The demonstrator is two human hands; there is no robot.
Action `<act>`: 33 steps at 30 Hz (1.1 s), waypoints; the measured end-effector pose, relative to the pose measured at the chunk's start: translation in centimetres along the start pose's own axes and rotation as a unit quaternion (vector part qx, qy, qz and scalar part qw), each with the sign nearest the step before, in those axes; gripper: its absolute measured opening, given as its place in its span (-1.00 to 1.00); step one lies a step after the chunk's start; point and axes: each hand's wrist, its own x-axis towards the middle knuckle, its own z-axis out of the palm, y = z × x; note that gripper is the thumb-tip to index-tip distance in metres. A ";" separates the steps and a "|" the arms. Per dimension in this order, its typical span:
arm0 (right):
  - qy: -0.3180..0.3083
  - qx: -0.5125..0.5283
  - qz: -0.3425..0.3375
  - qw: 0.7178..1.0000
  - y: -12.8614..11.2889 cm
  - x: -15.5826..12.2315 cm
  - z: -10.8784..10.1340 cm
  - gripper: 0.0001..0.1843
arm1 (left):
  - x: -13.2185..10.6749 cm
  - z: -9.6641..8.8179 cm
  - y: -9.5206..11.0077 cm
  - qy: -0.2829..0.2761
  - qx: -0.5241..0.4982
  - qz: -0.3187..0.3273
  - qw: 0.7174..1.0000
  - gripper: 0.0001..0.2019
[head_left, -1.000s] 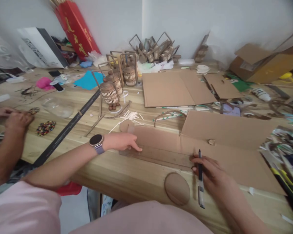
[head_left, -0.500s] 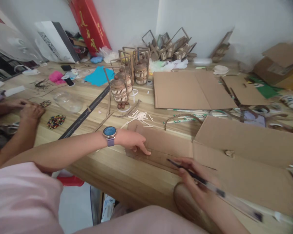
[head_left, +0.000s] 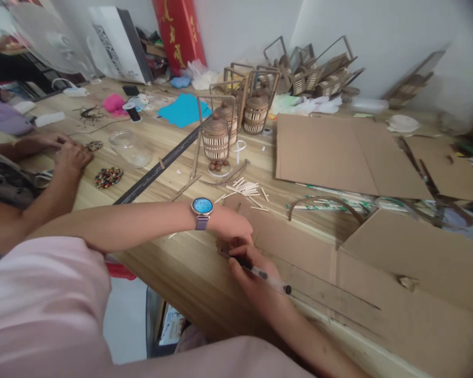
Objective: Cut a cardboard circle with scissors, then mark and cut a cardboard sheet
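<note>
My right hand (head_left: 254, 265) grips a pen (head_left: 274, 282) with a clear barrel and a dark end, its tip pointing left near the end of a brown cardboard strip (head_left: 295, 233). Pencil-thin dark lines run along the cardboard toward the right. My left hand (head_left: 232, 224), wearing a watch (head_left: 202, 206) at the wrist, rests on the strip's left end, right against the right hand. Its fingers are mostly hidden behind the right hand. Loose white sticks (head_left: 246, 188) lie just beyond the left hand.
Small woven lidded baskets (head_left: 216, 139) in handled frames stand behind the sticks. Another person's hands (head_left: 69, 152) are at the left, near a bead coil (head_left: 108, 177) and a clear jar (head_left: 129, 148). A cardboard sheet (head_left: 323, 149) lies at the back right; a black strip (head_left: 161, 165) crosses the table.
My right hand has moved left with the pen, up to my left hand, uncovering drawn lines on the cardboard. The view has shifted, so the table things appear farther right.
</note>
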 end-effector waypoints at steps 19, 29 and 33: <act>-0.023 -0.070 -0.112 0.991 0.1 -1.5 -3.9 -0.74 | -0.1 0.2 0.1 0.031 0.011 -0.001 0.999 -0.58; 0.065 -0.348 -0.228 0.907 11.3 -7.0 -13.1 -0.68 | -2.0 1.3 1.4 0.027 0.127 -0.037 0.991 -0.45; 0.051 -0.378 -0.196 0.904 11.2 -7.6 -13.2 -0.71 | -2.3 1.9 2.1 0.041 0.166 -0.049 0.984 -0.41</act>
